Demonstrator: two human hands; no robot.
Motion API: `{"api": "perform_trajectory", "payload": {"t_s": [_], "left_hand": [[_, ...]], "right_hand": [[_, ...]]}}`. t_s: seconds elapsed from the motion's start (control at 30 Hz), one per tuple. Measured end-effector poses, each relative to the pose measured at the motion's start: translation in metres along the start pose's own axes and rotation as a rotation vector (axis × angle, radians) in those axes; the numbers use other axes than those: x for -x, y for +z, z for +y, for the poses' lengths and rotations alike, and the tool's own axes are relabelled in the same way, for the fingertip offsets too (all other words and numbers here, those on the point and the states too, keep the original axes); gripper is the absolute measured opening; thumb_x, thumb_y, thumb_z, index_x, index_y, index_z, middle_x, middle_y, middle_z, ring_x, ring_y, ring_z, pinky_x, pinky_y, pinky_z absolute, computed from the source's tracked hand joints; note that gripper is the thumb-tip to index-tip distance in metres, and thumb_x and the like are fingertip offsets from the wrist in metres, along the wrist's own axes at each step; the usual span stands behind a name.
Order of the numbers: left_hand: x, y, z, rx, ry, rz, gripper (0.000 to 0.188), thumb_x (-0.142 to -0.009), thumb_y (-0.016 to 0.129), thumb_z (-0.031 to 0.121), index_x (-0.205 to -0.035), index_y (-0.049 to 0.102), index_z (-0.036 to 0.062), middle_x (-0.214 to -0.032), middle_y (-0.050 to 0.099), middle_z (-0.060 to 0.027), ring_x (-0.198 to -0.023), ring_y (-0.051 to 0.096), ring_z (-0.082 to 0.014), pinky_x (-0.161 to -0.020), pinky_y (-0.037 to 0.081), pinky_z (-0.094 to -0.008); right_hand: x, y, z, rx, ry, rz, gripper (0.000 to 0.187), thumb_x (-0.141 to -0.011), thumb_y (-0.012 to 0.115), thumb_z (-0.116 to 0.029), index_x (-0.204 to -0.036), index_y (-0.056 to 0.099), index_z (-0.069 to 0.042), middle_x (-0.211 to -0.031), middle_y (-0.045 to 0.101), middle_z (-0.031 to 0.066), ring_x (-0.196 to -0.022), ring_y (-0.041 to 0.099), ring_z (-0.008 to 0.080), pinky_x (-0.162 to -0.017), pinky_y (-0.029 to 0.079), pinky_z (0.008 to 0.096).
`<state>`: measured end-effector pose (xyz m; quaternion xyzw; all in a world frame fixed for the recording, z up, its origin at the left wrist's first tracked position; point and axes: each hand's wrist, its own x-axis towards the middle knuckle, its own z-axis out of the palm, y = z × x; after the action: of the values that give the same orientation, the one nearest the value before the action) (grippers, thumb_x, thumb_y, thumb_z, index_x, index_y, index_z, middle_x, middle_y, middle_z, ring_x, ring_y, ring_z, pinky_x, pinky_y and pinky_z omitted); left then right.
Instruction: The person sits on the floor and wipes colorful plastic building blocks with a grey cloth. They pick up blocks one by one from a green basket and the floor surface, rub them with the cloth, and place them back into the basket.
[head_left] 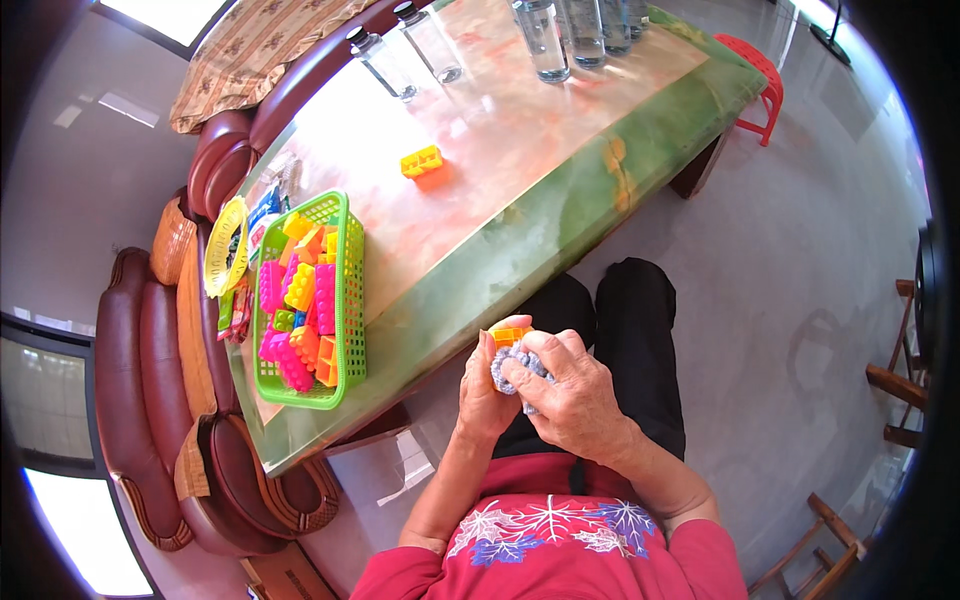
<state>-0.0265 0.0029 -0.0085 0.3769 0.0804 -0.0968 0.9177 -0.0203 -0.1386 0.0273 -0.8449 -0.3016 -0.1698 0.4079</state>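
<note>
My left hand (484, 388) is closed around an orange-yellow toy building block (508, 337), held above my lap. In my right hand (575, 395) is a bunched grey-blue cloth (516, 369), pressed against the block. Part of the block and most of the cloth are hidden by my fingers. On the table, a yellow building block (421, 162) lies by itself. To the left stands a green plastic basket (350, 300) filled with pink, orange and yellow blocks.
The marble-patterned table (470, 265) reaches away in front of me. Several clear bottles (543, 45) stand at its far side. Beside the basket is a yellow oval basket (226, 247) with small packets. A red stool (755, 80) and a brown leather sofa (150, 390) flank the table.
</note>
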Motion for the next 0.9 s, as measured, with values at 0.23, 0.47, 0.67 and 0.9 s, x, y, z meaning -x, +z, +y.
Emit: {"api": "perform_trajectory", "payload": {"t_s": [0.23,0.47,0.67,0.9], "left_hand": [[0.007,-0.003,-0.011,-0.128,-0.033,0.01,0.048,-0.098,0.042,0.043,-0.12,0.052,0.0011,-0.103,0.06,-0.0083,-0.092,0.059,-0.0156,-0.083,0.048,-0.0306],[0.009,0.01,0.0,-0.392,0.139,0.03,0.042,-0.1,0.042,0.036,-0.12,0.053,0.001,-0.101,0.058,-0.0057,-0.092,0.056,-0.0106,-0.082,0.046,-0.0252],[0.012,-0.007,-0.005,-0.339,0.049,0.045,0.048,-0.098,0.041,0.042,-0.122,0.051,0.0011,-0.103,0.06,-0.0083,-0.091,0.058,-0.0129,-0.081,0.048,-0.0271],[0.007,0.0,-0.011,-0.117,0.068,0.016,0.049,-0.1,0.035,0.041,-0.126,0.049,0.002,-0.116,0.058,-0.0092,-0.108,0.054,-0.0177,-0.097,0.043,-0.0343]], "right_hand": [[0.011,-0.016,0.011,-0.133,0.041,-0.185,0.037,-0.062,0.07,-0.004,-0.097,0.066,-0.012,-0.104,0.052,0.0067,-0.085,0.054,0.0262,-0.063,0.051,0.0341],[0.019,0.0,0.006,-0.177,0.104,-0.1,0.037,-0.064,0.07,-0.006,-0.101,0.066,-0.009,-0.108,0.049,0.0097,-0.091,0.051,0.027,-0.073,0.05,0.0363],[0.023,-0.005,0.022,-0.798,0.225,-0.314,0.03,-0.068,0.066,-0.002,-0.098,0.064,-0.005,-0.102,0.05,0.0119,-0.09,0.054,0.0272,-0.078,0.047,0.0358],[0.001,0.004,0.012,-0.277,0.169,0.143,0.044,-0.066,0.07,-0.004,-0.109,0.06,-0.002,-0.107,0.049,0.0146,-0.092,0.054,0.03,-0.076,0.048,0.0358]]}}
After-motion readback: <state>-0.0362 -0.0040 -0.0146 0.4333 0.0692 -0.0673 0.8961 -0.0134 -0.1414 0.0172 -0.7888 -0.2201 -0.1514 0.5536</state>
